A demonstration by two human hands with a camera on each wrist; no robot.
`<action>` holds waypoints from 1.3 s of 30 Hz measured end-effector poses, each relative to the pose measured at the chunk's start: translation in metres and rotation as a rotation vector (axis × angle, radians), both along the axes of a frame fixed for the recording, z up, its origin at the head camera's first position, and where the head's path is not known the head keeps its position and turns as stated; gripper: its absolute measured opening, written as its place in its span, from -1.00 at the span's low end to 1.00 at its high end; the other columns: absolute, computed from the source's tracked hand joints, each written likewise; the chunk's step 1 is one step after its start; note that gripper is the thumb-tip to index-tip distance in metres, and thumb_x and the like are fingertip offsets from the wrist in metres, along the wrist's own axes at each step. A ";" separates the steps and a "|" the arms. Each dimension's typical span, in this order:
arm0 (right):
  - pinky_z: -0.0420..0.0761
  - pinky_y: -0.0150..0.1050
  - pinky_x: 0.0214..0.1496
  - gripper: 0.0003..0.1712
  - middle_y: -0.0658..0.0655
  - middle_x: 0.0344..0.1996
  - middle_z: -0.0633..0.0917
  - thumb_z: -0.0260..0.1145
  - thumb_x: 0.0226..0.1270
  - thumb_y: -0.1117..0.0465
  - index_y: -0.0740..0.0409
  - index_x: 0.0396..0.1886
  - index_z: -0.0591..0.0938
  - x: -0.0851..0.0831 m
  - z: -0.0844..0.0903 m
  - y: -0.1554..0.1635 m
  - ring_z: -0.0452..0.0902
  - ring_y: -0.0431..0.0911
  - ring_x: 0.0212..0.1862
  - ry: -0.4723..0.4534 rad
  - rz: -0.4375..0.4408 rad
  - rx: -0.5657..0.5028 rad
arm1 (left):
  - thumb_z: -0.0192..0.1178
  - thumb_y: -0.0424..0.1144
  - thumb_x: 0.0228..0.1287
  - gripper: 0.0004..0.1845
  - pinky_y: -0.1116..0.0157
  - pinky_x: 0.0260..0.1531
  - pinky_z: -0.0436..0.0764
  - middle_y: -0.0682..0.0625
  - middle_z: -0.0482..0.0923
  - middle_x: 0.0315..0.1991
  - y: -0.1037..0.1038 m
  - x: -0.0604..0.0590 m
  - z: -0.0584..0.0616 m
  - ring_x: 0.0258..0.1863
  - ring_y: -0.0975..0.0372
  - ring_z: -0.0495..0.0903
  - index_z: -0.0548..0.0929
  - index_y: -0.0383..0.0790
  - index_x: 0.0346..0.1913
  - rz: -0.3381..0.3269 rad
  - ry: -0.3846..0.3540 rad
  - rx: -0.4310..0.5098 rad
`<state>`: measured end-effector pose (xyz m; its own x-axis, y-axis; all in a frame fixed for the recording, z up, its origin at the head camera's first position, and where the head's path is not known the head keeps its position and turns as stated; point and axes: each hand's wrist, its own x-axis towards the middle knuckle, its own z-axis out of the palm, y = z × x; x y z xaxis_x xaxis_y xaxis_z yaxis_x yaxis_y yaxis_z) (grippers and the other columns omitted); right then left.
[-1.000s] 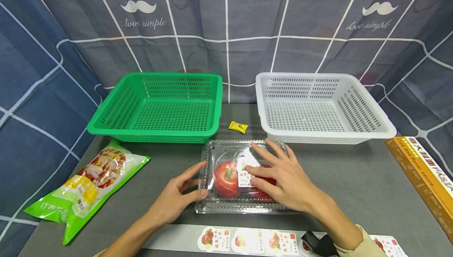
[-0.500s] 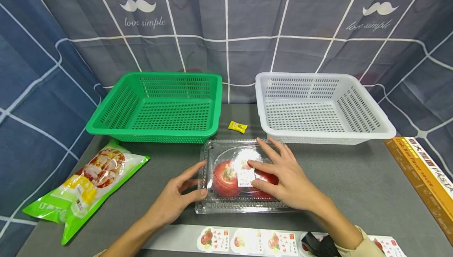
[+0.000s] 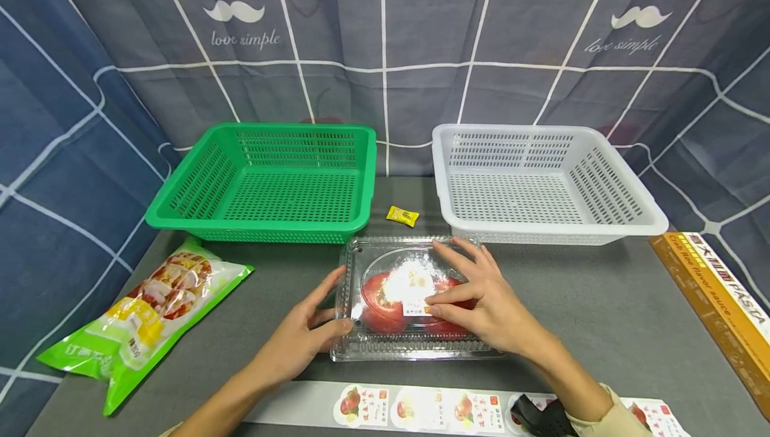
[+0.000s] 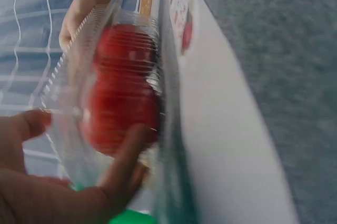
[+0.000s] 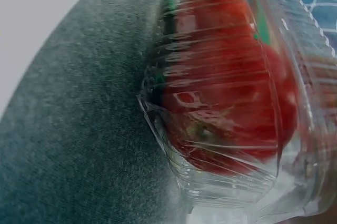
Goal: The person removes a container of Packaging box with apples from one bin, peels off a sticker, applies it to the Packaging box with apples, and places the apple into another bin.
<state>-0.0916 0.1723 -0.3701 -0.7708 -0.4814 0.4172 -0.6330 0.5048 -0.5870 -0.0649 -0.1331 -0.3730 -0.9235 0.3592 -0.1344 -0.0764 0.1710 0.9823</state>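
Observation:
A clear plastic clamshell box [image 3: 409,347] with two red apple-like fruits [image 3: 383,310] inside lies on the grey table. My left hand [image 3: 295,337] holds the left end of the box, its thumb by the near corner and fingers along the side. A white label [image 3: 415,307] is on the lid, partly washed out by glare. On it my right hand [image 3: 493,303] rests thumb and index fingertips, while the other fingers spread toward the far rim. In the left wrist view, the fruits [image 4: 124,103] show through the box's side. The right wrist view shows them [image 5: 221,87] through ribbed plastic.
Behind stand a green basket [image 3: 259,226] and a white basket [image 3: 559,230], with a yellow wrapped candy [image 3: 402,216] between them. A green food bag [image 3: 144,330] lies left, a pasta box [image 3: 716,310] right. A strip of fruit labels [image 3: 421,410] runs along the front.
The right thumb and index finger have drawn closer together on the label. The left hand stays at the box's left end, and the box has hardly moved.

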 end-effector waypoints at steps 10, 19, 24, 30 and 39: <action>0.19 0.39 0.27 -0.65 0.10 0.43 0.35 0.48 0.19 0.23 0.05 0.01 0.76 0.003 0.005 0.003 0.13 0.12 0.44 0.003 -0.146 -0.063 | 0.28 -0.04 0.33 0.03 0.11 -0.14 0.63 -0.27 0.00 0.52 0.016 0.000 0.004 0.20 -0.06 0.48 -0.22 -0.15 0.59 0.103 -0.016 -0.177; 0.58 -0.40 0.02 -0.50 0.21 0.02 0.46 0.30 0.39 0.36 0.32 0.30 0.49 0.000 0.024 0.050 0.56 -0.15 -0.05 -0.317 -0.548 -0.640 | 0.30 -0.18 0.28 -0.01 0.13 -0.14 0.64 -0.36 -0.02 0.48 0.011 -0.007 -0.001 0.03 0.03 0.56 -0.16 -0.23 0.54 0.029 -0.210 0.106; 0.61 -0.33 -0.03 -0.19 0.15 0.03 0.28 0.28 0.43 0.18 0.00 0.56 0.13 -0.014 0.021 0.085 0.43 0.00 0.16 -0.533 -0.713 -0.885 | 0.34 -0.19 0.23 0.00 0.09 -0.15 0.66 -0.36 0.10 0.43 0.009 -0.011 -0.002 0.04 0.02 0.56 -0.11 -0.26 0.54 0.002 -0.258 0.136; 0.37 -0.02 0.28 -0.09 0.22 0.47 -0.01 0.22 0.46 0.09 -0.24 0.60 -0.09 -0.037 0.014 0.105 0.03 0.13 0.48 -0.594 -0.908 -0.996 | 0.34 -0.30 0.20 -0.03 0.06 -0.23 0.68 -0.36 0.32 0.29 0.011 -0.012 0.000 -0.09 0.00 0.64 -0.06 -0.36 0.50 -0.002 -0.306 0.213; 0.28 -0.07 0.39 -0.11 0.05 0.47 0.16 0.25 0.43 0.26 -0.20 0.57 -0.01 -0.051 0.012 0.113 0.28 -0.07 0.35 -0.507 -0.955 -1.111 | 0.31 -0.37 0.22 -0.08 0.03 -0.20 0.68 -0.37 0.32 0.29 0.010 -0.006 0.004 -0.08 -0.04 0.65 -0.07 -0.38 0.48 0.031 -0.349 0.289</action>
<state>-0.1428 0.2857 -0.3583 -0.7666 0.6189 -0.1715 0.0335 -0.2282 -0.9730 -0.0705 -0.1235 -0.3693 -0.8515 0.4010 -0.3379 -0.4125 -0.1143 0.9038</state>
